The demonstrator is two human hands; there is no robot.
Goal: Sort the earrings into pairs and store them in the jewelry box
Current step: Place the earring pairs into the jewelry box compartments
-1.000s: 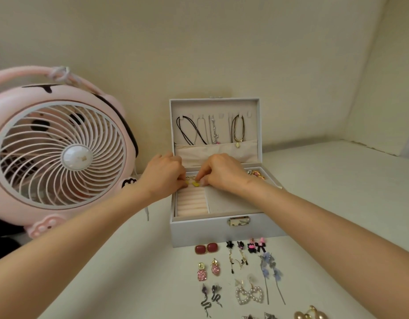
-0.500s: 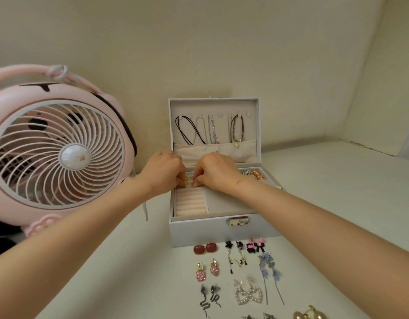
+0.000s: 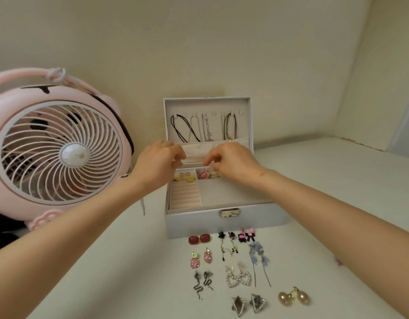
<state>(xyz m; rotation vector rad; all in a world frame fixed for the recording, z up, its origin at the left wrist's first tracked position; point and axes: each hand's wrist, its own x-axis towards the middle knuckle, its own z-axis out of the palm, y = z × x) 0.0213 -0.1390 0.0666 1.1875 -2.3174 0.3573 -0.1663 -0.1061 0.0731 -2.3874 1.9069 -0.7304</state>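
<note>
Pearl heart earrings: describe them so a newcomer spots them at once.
Find the open grey jewelry box at the centre; earring pairs lie in rows in front of it. In the third row, right of the dark snake earrings, lie the pearl heart earrings: the only open hearts outlined in white beads.

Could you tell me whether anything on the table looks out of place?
A small pinkish piece lies alone beside the right forearm, apart from the paired earrings lined up before the jewelry box; too blurred to identify.

Desk [image 3: 337, 180] right edge: open. Left edge: fan [image 3: 68, 155]. Centre: box [image 3: 199, 223], lid [image 3: 208, 107] upright. Near edge: earrings [image 3: 194, 239] in rows.
</note>
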